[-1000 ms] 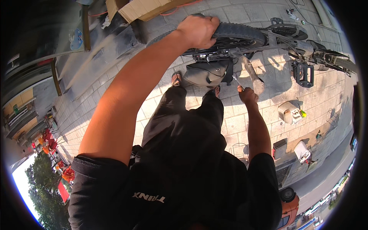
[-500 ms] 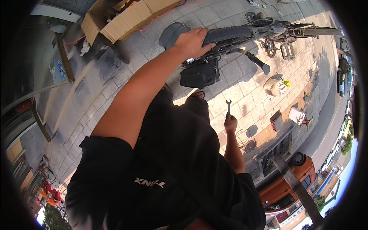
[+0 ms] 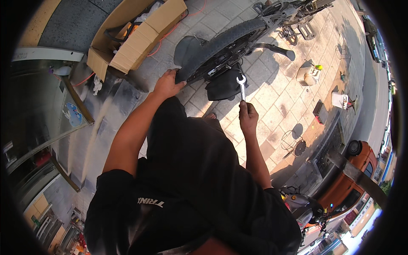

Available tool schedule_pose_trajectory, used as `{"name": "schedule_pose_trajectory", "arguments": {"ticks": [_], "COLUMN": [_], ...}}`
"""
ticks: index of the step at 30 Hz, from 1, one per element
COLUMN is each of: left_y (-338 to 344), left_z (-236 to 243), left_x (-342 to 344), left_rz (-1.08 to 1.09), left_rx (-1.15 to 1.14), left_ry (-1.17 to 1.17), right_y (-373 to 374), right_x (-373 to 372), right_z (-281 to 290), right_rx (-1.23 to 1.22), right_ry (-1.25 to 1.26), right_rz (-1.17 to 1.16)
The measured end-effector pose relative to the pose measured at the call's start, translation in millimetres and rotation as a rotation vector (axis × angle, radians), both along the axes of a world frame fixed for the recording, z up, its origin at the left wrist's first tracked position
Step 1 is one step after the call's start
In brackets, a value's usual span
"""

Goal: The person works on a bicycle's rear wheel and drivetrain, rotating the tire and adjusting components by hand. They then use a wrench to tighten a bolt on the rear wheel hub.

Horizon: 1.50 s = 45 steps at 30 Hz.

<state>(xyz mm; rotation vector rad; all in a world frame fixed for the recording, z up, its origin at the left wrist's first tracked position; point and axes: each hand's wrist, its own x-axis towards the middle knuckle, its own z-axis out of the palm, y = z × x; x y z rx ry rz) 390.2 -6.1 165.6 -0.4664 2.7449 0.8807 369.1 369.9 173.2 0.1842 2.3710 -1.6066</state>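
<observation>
My left hand [image 3: 169, 85] is at the near end of a bicycle's black knobby tire [image 3: 229, 40], its thumb and fingers closed around the edge. In my right hand [image 3: 248, 115] an open-end wrench [image 3: 242, 85] is held upright, jaw end up. That wrench shows in front of a black bag-like piece [image 3: 223, 87] beside the wheel. A dark rounded piece [image 3: 186, 50] is on the wheel's other side. The bicycle frame [image 3: 276, 19] reaches away to the upper right, with a pedal [image 3: 305, 30] and a black curved bar [image 3: 276, 50] sticking out.
An open cardboard box [image 3: 146, 38] with tools or parts stands upper left, near an orange cord [image 3: 162, 40]. On the paving are a whitish bucket [image 3: 307, 75], a smaller white container [image 3: 340, 100] and a wire stand [image 3: 293, 142]. An orange car [image 3: 342, 187] and a motorcycle [image 3: 304, 208] are at right.
My left hand has moved down and left along the wheel to its near end. My right hand has raised the wrench and brought it left, closer to the wheel. The view has turned.
</observation>
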Motion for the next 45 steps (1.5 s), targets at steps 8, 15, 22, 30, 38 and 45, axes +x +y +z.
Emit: {"name": "schedule_pose_trajectory", "arguments": {"ticks": [8,15,22,30,38,45], "left_y": [-62,-136,-167,-132,26,46], "left_z": [-15,-29,-32,48,102,64], "left_x": [-36,-59,-142,-295,-427,-407], "left_rz": [-0.31,-0.416,-0.397,-0.618,-1.388,-1.604], "left_rx": [0.395,0.485,0.517,0.548,0.551,0.42], "left_ry": [-0.244,-0.324,-0.142,-0.006,0.441,0.482], "right_y": [-116,-215,-285,-331,-347,-436], "right_x": [8,37,19,-56,-85,-84], "right_z": [42,79,85,64,97,109], "right_rx": [-0.137,-0.095,-0.035,0.075,0.155,0.169], "right_ry": [-0.036,-0.052,-0.142,-0.179,-0.295,-0.431], "right_rz": [-0.228,-0.483,-0.373,-0.337,-0.571,-1.008]}}
